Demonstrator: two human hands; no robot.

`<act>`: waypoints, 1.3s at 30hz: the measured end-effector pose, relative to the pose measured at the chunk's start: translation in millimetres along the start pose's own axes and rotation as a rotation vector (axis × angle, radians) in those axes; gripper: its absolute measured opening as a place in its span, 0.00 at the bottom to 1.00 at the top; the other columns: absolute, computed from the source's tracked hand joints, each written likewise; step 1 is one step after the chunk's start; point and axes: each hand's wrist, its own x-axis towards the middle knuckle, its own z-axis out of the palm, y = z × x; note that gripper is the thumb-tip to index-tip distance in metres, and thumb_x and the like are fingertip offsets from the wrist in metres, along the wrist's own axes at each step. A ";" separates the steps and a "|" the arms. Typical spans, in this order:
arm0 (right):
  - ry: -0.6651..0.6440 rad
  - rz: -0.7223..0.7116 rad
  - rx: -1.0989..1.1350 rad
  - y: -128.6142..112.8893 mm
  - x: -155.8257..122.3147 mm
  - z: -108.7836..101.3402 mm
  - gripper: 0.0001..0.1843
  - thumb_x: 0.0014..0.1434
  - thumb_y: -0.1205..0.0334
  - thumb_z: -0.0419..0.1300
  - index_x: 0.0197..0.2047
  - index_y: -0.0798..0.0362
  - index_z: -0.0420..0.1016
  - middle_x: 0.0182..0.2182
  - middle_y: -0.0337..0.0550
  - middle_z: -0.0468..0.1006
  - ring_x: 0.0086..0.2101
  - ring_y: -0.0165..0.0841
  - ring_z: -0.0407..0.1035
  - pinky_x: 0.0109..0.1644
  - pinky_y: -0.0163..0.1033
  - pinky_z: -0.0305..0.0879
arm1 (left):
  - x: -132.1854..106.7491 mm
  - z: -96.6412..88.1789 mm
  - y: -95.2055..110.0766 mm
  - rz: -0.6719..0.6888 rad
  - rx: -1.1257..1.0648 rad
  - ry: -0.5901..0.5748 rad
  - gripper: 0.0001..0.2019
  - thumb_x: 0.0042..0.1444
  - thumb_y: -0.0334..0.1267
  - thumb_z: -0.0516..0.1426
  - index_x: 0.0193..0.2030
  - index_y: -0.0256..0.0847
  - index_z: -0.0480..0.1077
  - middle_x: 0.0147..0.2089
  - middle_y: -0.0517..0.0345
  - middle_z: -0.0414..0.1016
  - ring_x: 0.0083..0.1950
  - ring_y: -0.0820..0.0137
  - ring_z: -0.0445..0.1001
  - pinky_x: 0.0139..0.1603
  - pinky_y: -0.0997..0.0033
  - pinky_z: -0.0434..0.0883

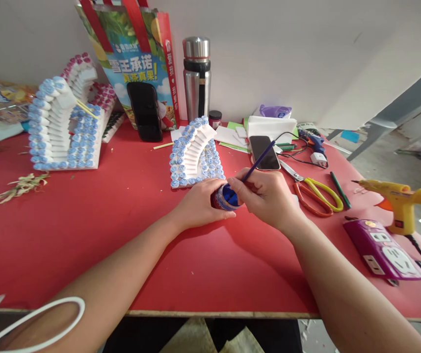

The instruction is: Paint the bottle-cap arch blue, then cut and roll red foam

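Observation:
My left hand (pixel 206 202) is wrapped round a small open jar of blue paint (pixel 226 197), tilted a little toward me above the red table. In my right hand (pixel 265 196) a thin paintbrush (pixel 261 159) with a dark blue handle is pinched, its lower end down in the jar's mouth; the bristles are hidden. Just behind my hands stands a small curved staircase model (pixel 196 157), its white steps edged with blue-and-white rosettes. A larger staircase model (pixel 63 127) of the same kind stands at the left.
At right lie scissors (pixel 317 193), a yellow glue gun (pixel 398 198) and a purple power strip (pixel 383 250). Behind are a phone (pixel 265 152), a steel thermos (pixel 197 78), a dark upright device (pixel 144 112) and a printed bag (pixel 133 59). Dried strips (pixel 21 189) lie at left.

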 end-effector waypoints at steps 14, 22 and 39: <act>0.094 0.119 0.243 -9.0 2.0 -13.0 0.17 0.64 0.52 0.60 0.29 0.55 0.74 0.19 0.37 0.73 0.17 0.26 0.62 0.25 0.36 0.60 | -0.4 -0.1 -1.0 0.022 -0.031 -0.010 0.24 0.47 0.43 0.69 0.51 0.44 0.71 0.48 0.57 0.77 0.48 0.61 0.75 0.51 0.61 0.72; 0.131 0.106 0.220 -7.2 2.7 -13.5 0.16 0.63 0.54 0.62 0.28 0.56 0.75 0.19 0.37 0.72 0.18 0.25 0.61 0.24 0.34 0.57 | -1.2 1.5 -2.8 0.044 -0.037 0.016 0.27 0.47 0.41 0.69 0.54 0.44 0.69 0.53 0.55 0.76 0.53 0.60 0.75 0.57 0.59 0.71; 0.183 0.046 0.237 -5.6 1.2 -15.9 0.19 0.65 0.48 0.59 0.30 0.54 0.72 0.20 0.39 0.71 0.19 0.26 0.62 0.23 0.33 0.57 | -0.8 1.3 -6.1 0.097 -0.058 0.036 0.27 0.49 0.36 0.68 0.56 0.44 0.68 0.57 0.54 0.74 0.58 0.60 0.73 0.62 0.59 0.68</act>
